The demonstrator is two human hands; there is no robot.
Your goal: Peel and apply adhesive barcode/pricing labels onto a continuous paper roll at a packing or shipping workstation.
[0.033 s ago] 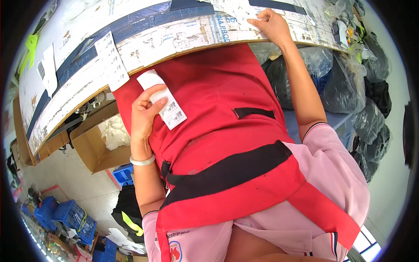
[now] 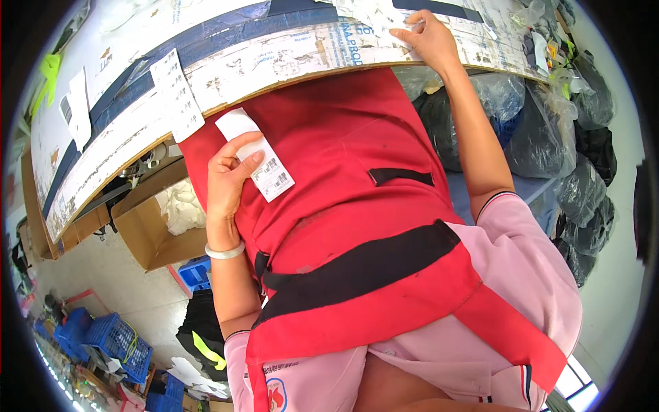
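Observation:
Thumb and fingers of my left hand point(image 2: 232, 170) pinch a white strip of printed labels point(image 2: 276, 177), held tilted in front of my red apron point(image 2: 329, 130). My right hand point(image 2: 434, 44) rests at the far right part of the worktable point(image 2: 274, 62), thumb and fingertips drawn together. Whatever lies between those fingertips, perhaps something small and pale, is too unclear to name. Another white label sheet point(image 2: 176, 93) hangs over the table's near edge, up and left of my left hand. Farther left lies a narrow white strip point(image 2: 78, 113).
Several plastic-wrapped dark bundles point(image 2: 539, 130) are piled on the right, beside my right arm. Under the table at the left stands an open cardboard box point(image 2: 147, 230) with pale material inside. Blue plastic crates point(image 2: 120, 343) sit on the floor at the lower left.

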